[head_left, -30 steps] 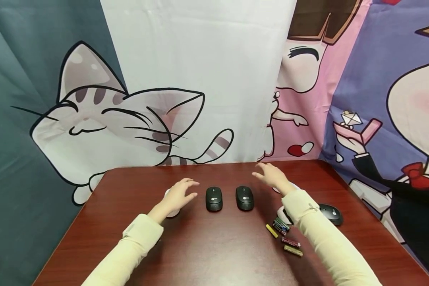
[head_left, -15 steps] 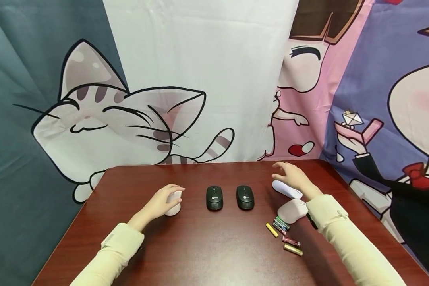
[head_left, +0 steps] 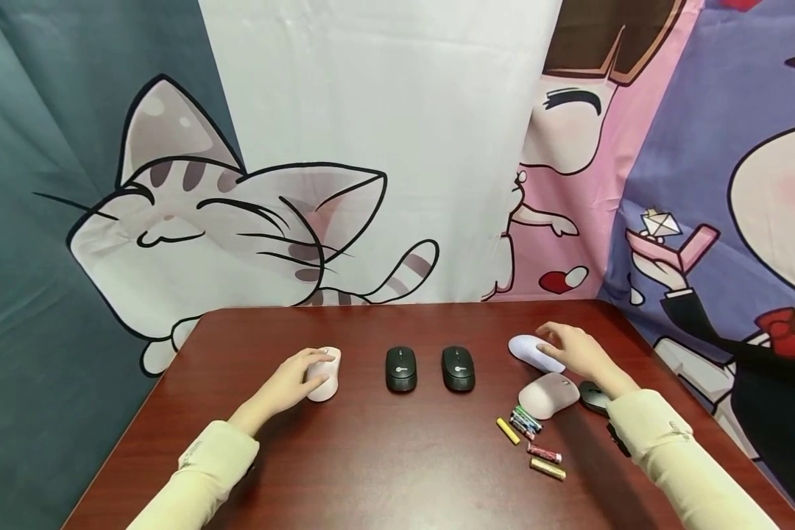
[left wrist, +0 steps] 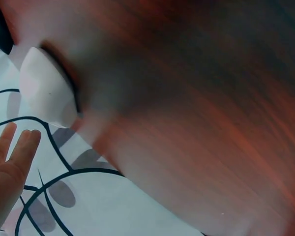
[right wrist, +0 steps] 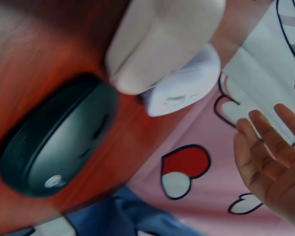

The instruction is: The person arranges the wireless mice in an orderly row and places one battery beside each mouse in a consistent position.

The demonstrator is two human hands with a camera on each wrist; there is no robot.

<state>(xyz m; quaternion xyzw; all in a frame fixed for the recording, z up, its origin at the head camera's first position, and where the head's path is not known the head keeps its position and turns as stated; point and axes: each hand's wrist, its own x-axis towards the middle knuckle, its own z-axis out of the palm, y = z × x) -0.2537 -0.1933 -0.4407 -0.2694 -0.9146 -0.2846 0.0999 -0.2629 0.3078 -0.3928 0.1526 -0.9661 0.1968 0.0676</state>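
Observation:
My left hand (head_left: 291, 379) reaches over a white computer mouse (head_left: 329, 374) at the left of the table, its fingers relaxed and overlapping the mouse's upper side. In the left wrist view a gap shows between the left hand (left wrist: 12, 162) and that mouse (left wrist: 45, 91). At the right, my right hand (head_left: 579, 357) hangs with loosely bent fingers by a pale lavender mouse (head_left: 531, 352); its thumb and fingertips overlap the mouse's right end. Nothing is gripped in the right hand (right wrist: 275, 162). Below it lies a pinkish-white mouse (head_left: 547, 396).
Two black mice (head_left: 400, 369) stand side by side mid-table. A dark grey mouse (head_left: 592, 396) lies partly behind the right wrist. Several small batteries (head_left: 526, 421) lie loose in front of the right-hand mice. A printed cloth (head_left: 384, 147) hangs behind the table's back edge.
My left hand has moved left to the white mouse. My right hand has moved right and lowered beside the lavender mouse, uncovering the pinkish-white one. The mice show no clear shift on the table.

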